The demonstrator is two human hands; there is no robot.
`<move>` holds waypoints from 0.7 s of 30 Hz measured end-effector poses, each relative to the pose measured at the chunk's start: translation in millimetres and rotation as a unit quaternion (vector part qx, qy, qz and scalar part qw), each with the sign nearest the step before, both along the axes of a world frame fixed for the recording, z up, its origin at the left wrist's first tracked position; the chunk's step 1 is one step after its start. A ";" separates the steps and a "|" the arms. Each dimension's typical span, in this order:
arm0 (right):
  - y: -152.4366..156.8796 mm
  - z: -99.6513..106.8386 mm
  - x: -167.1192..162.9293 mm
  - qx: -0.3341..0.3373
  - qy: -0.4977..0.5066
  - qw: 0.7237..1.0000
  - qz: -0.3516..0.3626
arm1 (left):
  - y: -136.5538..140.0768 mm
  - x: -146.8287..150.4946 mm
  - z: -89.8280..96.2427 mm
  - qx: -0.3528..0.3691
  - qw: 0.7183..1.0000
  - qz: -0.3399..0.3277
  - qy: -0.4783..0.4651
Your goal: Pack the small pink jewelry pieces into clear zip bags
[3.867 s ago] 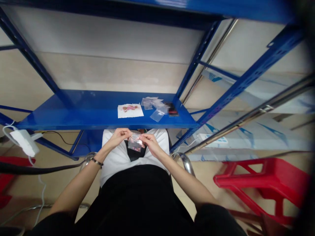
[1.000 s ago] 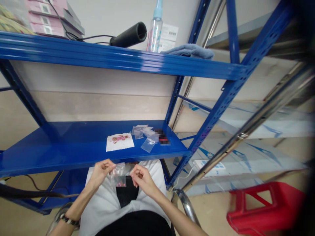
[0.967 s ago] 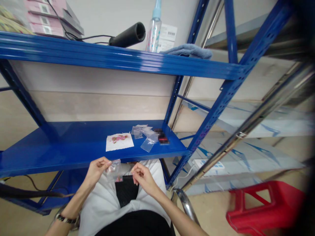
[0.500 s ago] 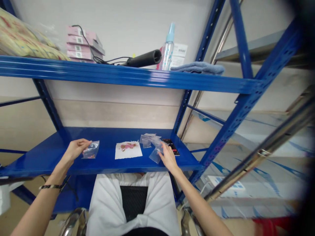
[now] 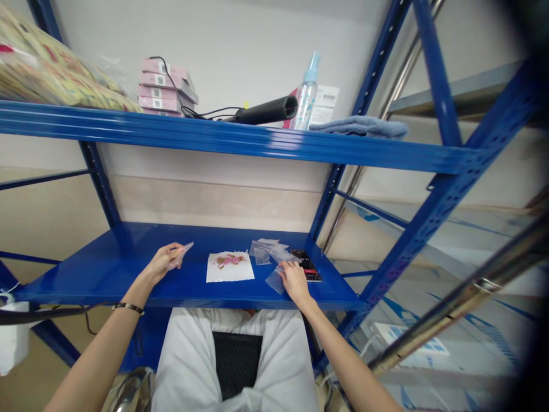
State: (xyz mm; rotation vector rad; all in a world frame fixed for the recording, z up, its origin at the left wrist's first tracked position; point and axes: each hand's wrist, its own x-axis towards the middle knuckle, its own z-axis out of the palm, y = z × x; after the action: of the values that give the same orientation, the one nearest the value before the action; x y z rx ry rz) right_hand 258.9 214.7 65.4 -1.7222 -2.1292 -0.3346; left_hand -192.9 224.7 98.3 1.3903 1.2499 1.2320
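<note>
Pinched in my left hand (image 5: 165, 260) is a small clear zip bag (image 5: 182, 254), tilted so that I see it nearly edge-on. What lies inside it is hard to make out now. My right hand (image 5: 295, 280) has its fingers closed on the edge of a clear plastic bag (image 5: 277, 279) near the shelf's front. Behind that hand lies a loose pile of clear bags (image 5: 266, 250). Between my hands a white cloth piece (image 5: 230, 272) with a pink and brown bear-like design lies flat. Beside my right hand is a black printed packet (image 5: 309, 266), partly covered.
The blue shelf board (image 5: 193, 289) carries these things. Above it runs a blue upper shelf beam (image 5: 240, 140), holding pink boxes (image 5: 159, 91), a black tubular object (image 5: 268, 110), a spray bottle (image 5: 307, 94) and a blue cloth (image 5: 364, 126). A metal pipe (image 5: 437, 320) slants at right.
My left hand has moved right, toward the cloth piece, and turned the zip bag edge-on. My right hand stays at the clear bag. The whole view has shifted slightly.
</note>
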 end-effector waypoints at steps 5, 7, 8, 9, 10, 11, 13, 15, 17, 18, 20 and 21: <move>-20.4 30.3 -17.1 0.025 0.086 0.994 0.069 | 5.5 1.7 6.7 0.025 0.984 0.069 0.163; -42.1 46.6 -31.0 0.042 0.143 0.983 0.108 | -3.5 8.3 10.4 0.046 0.979 0.097 0.175; -55.3 53.8 -39.3 0.048 0.169 0.976 0.131 | -11.3 15.5 11.7 0.057 0.976 0.111 0.180; -69.2 59.7 -48.4 0.049 0.188 0.968 0.156 | -21.4 25.8 12.3 0.071 0.975 0.116 0.178; -83.2 64.2 -58.0 0.043 0.200 0.962 0.184 | -33.9 39.3 11.8 0.082 0.975 0.111 0.173; -96.3 67.0 -67.8 0.028 0.203 0.955 0.213 | -48.4 55.5 10.1 0.098 0.978 0.090 0.161; -116.8 67.5 -86.5 -0.013 0.194 0.943 0.269 | -81.1 92.0 2.6 0.116 0.990 -0.066 0.049; -127.4 62.1 -101.1 -0.052 0.185 0.933 0.306 | -112.0 126.1 -9.6 0.062 0.966 -0.249 -0.031; -129.3 52.1 -109.0 -0.092 0.191 0.920 0.328 | -133.1 150.2 -24.8 0.004 0.944 -0.323 -0.065; -128.4 46.0 -110.3 -0.114 0.201 0.912 0.339 | -138.7 157.7 -32.8 -0.017 0.941 -0.330 -0.072; -126.4 33.1 -108.7 -0.161 0.230 0.893 0.351 | -141.1 164.8 -48.2 -0.042 0.942 -0.322 -0.079; -126.0 27.0 -106.3 -0.186 0.246 0.883 0.354 | -139.3 165.6 -54.9 -0.046 0.943 -0.321 -0.075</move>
State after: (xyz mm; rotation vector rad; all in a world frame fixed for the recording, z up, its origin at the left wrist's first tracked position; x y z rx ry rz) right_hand 152.5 88.7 92.3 -0.9047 -2.3075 0.6801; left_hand -27.2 85.4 43.5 1.4420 0.6501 0.7906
